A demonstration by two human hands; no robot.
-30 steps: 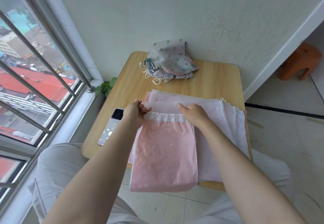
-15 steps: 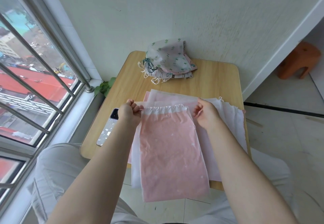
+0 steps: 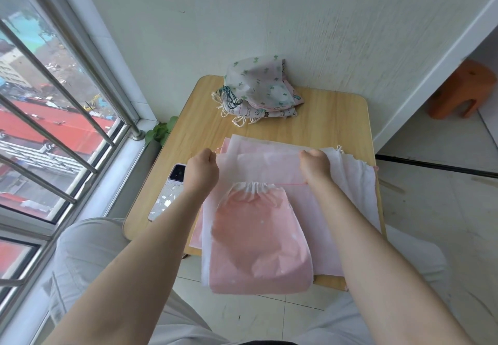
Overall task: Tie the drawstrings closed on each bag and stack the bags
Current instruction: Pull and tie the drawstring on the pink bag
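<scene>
A pink drawstring bag [image 3: 256, 239] lies on a pile of flat pink and white bags [image 3: 347, 199] at the near edge of the wooden table [image 3: 331, 118]. Its mouth is gathered into a tight pucker [image 3: 253, 186]. My left hand [image 3: 200, 173] is a fist to the left of the mouth, and my right hand [image 3: 315, 165] is a fist to the right; each pulls a thin pink cord end outward. A stack of tied bags [image 3: 258, 88], white with green print on top, sits at the table's far edge.
A phone [image 3: 168, 191] in a pale case lies on the table's left side near my left hand. A barred window runs along the left. An orange stool [image 3: 460, 89] stands on the floor at the right. A wall is behind the table.
My hands moved apart and away from me, drawing the cords out. The bag's mouth went from flat and wide to bunched tight.
</scene>
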